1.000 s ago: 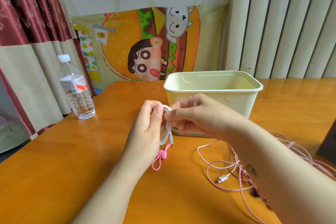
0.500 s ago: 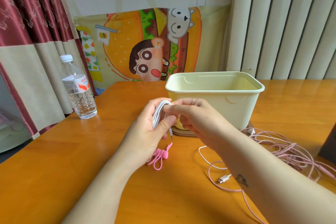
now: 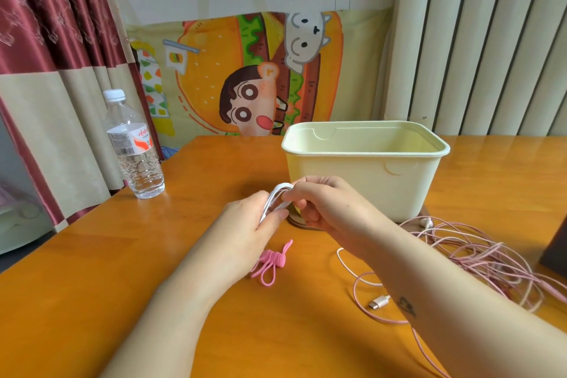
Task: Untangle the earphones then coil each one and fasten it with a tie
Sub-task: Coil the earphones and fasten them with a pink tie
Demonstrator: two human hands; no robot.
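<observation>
Snugly, left hand (image 3: 245, 232) and right hand (image 3: 333, 209) pinch looped white earphone cord (image 3: 272, 198).

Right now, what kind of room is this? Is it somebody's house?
Probably a room in a home. There is a wooden table with a water bottle on it, red-and-beige curtains hang at the left, and a cartoon burger mat stands against the wall.

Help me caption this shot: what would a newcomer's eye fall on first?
First, the two hands at centre: the left hand grips a white earphone coil while the right hand pinches its top. Next, the pink ties on the table just below them, and the tangled pink earphones sprawled at right beside the cream tub.
</observation>
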